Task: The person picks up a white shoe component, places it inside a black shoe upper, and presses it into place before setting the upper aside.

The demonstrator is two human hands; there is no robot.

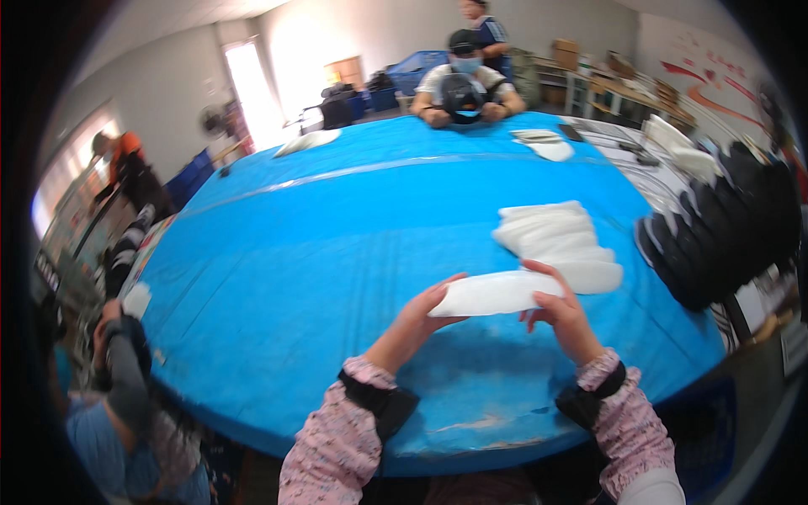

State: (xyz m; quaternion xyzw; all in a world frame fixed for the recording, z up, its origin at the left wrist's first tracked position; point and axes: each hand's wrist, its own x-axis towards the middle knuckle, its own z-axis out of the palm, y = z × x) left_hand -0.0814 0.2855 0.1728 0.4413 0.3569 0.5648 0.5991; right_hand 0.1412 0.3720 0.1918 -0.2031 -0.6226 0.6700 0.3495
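Both my hands hold one long white insole-shaped pad point(497, 294) level above the blue table point(320, 252). My left hand point(418, 322) pinches its left end. My right hand point(560, 310) grips its right end, thumb on top. Just beyond my right hand lies a fanned stack of similar white pads point(555, 238) on the table.
A row of black shoes point(715, 236) stands along the table's right edge. Across the table a seated person point(467, 84) rests both arms by more white pads point(547, 145); another stands behind. A person point(118, 396) sits at my lower left.
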